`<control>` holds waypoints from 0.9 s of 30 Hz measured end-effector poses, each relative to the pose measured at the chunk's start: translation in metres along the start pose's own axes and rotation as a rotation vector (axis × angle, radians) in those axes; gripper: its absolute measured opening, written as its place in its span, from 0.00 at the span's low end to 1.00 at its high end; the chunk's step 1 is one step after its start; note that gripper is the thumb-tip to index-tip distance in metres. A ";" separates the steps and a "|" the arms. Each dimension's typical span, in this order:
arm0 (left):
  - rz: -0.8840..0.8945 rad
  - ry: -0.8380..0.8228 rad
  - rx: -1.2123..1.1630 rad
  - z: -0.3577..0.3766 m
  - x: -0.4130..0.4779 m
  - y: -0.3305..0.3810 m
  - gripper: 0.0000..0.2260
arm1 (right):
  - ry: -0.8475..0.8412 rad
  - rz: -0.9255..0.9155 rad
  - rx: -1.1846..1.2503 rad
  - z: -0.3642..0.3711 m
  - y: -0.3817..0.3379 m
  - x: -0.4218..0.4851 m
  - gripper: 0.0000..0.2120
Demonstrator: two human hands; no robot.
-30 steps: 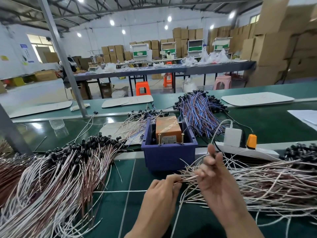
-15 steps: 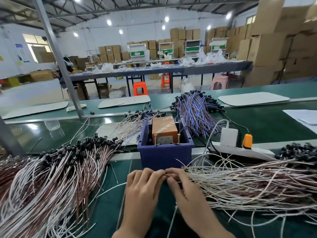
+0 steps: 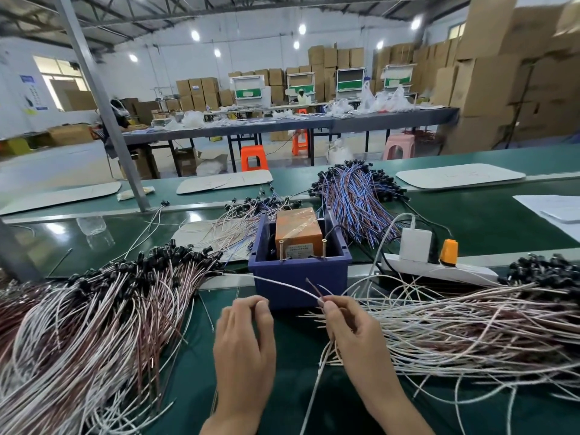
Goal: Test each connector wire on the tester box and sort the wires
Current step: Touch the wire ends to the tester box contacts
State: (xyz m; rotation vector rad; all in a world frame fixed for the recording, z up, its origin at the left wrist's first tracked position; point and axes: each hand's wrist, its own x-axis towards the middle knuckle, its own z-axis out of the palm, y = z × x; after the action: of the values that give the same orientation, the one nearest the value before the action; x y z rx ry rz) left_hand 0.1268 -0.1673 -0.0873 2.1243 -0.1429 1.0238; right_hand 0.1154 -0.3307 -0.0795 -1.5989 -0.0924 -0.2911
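The orange tester box (image 3: 299, 230) sits in a blue bin (image 3: 301, 274), with two brass pins standing at its front. Just in front of the bin, my right hand (image 3: 351, 337) pinches a wire pair (image 3: 282, 284): its white strand arcs left towards the left pile and a brown end sticks up. My left hand (image 3: 244, 343) hovers beside it with curled fingertips, and no wire shows between them. A big pile of white and brown wires with black connectors (image 3: 94, 324) lies to the left. Another such pile (image 3: 470, 328) lies to the right, under my right hand.
Behind the bin are a blue-and-brown wire bundle (image 3: 354, 202) and a smaller loose heap (image 3: 241, 215). A white power strip (image 3: 439, 270) with a white adapter and an orange plug lies right of the bin. A metal post (image 3: 103, 114) stands at the back left.
My hands, joined at the wire ends half a second ago, have parted. The right hand has lifted a wire pair off the right pile, and the left hand has shifted left.
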 end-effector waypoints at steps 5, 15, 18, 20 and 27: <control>-0.131 -0.198 -0.254 0.005 -0.006 0.006 0.12 | -0.082 -0.032 -0.057 0.003 -0.001 -0.003 0.07; -0.394 -0.254 -0.580 0.007 -0.005 0.016 0.10 | -0.223 -0.019 -0.124 0.005 0.001 -0.005 0.05; -0.589 -0.141 -0.739 0.001 0.007 0.013 0.12 | -0.235 -0.046 -0.188 0.004 0.004 -0.005 0.03; -0.784 -0.075 -0.949 -0.004 0.017 0.010 0.12 | -0.220 -0.061 -0.202 0.002 0.006 -0.005 0.01; -1.126 0.004 -1.442 -0.020 0.032 -0.005 0.09 | -0.104 -0.213 -0.369 0.000 0.009 -0.006 0.06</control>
State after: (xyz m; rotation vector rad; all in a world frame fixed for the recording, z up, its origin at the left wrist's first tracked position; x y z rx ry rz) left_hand 0.1378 -0.1431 -0.0598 0.6046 0.2484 0.0520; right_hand 0.1123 -0.3301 -0.0899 -1.9746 -0.3053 -0.4073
